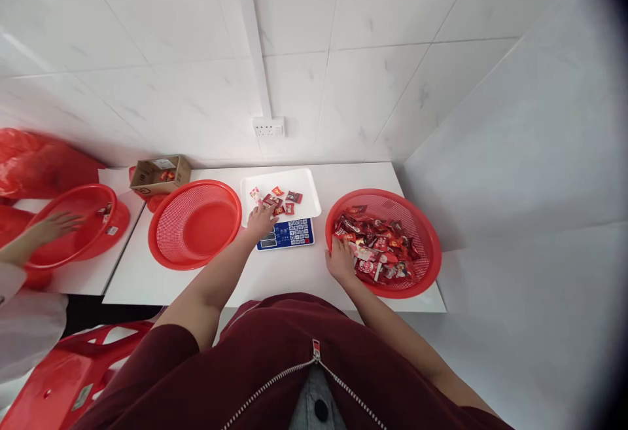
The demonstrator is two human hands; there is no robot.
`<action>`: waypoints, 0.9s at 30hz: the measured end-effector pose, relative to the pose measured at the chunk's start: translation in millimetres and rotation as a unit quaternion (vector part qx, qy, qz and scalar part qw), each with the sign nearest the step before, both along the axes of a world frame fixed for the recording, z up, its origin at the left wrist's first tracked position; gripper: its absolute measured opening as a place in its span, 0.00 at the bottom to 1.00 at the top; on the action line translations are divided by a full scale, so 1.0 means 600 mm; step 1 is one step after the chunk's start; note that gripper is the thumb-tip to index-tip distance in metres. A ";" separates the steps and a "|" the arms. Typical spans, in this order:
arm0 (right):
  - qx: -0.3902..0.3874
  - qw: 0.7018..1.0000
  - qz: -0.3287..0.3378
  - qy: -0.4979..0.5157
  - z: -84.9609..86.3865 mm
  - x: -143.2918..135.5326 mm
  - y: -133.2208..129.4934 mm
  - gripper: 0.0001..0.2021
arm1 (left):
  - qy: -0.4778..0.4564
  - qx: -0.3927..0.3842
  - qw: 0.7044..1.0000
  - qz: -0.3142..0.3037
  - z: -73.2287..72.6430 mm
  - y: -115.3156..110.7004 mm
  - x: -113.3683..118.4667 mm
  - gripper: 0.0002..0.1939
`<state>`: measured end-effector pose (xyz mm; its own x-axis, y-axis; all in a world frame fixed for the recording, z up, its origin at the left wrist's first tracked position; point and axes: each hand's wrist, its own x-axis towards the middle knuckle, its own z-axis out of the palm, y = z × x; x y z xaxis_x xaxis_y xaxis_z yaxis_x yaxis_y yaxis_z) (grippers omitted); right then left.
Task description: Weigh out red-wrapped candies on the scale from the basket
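Note:
My left hand [261, 222] reaches over the near edge of a white tray [307, 184] on the scale, fingers stretched out and touching small wrapped sweets [273, 201]. Several red, maroon and pink packets lie there. Below the tray shows the scale's blue keypad [286, 234]. On the right, my right hand [340, 258] rests over the left rim of a red basket [432, 253], its fingers extended onto a heap of wrapped sweets [375, 247]. The fingertips are partly hidden among the packets, but no packet shows in its grasp.
Left of the scale stands a red mesh basket [156, 237]. Behind it is a cardboard box [161, 175] with a few packets. Farther left, a co-worker's hand [56, 226] is over another red basket [110, 220]. A red stool [53, 384] stands below; a wall socket [269, 127] is behind.

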<state>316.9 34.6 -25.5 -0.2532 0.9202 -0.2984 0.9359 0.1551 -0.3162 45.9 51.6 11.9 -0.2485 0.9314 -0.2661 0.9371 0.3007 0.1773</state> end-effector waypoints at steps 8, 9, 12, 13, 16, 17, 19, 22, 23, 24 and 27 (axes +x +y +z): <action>-0.016 1.000 0.011 0.018 0.008 0.005 0.002 0.27 | 0.022 0.021 0.999 0.022 -0.001 -0.009 0.018 0.27; -0.020 1.000 0.008 0.019 0.008 0.004 0.001 0.28 | 0.022 0.027 0.999 0.020 0.000 -0.014 0.022 0.26; -0.034 0.999 0.003 0.029 0.008 0.003 0.000 0.30 | 0.019 0.051 0.998 0.009 0.000 -0.033 0.034 0.26; -0.036 0.999 0.005 0.034 0.009 0.004 0.001 0.30 | 0.015 0.059 0.998 0.001 -0.002 -0.040 0.037 0.26; -0.029 0.997 0.014 0.067 0.013 0.016 0.015 0.29 | 0.002 0.080 0.996 -0.030 -0.010 -0.057 0.043 0.25; -0.017 0.996 0.014 0.085 0.017 0.023 0.025 0.27 | -0.003 0.085 0.996 -0.039 -0.013 -0.062 0.044 0.24; 0.019 0.994 0.007 0.110 0.026 0.041 0.053 0.23 | -0.015 0.090 0.995 -0.043 -0.019 -0.069 0.044 0.23; 0.045 0.996 -0.023 0.078 0.035 0.068 0.108 0.19 | -0.042 0.086 0.995 -0.032 -0.021 -0.072 0.044 0.22; 0.039 0.997 -0.031 0.063 0.036 0.074 0.124 0.18 | -0.052 0.085 0.995 -0.032 -0.020 -0.072 0.045 0.21; 0.029 0.998 -0.038 0.052 0.035 0.079 0.139 0.17 | -0.061 0.084 0.994 -0.036 -0.019 -0.072 0.045 0.21; 0.001 0.998 -0.051 0.044 0.026 0.087 0.167 0.14 | -0.083 0.085 0.992 -0.047 -0.014 -0.072 0.048 0.21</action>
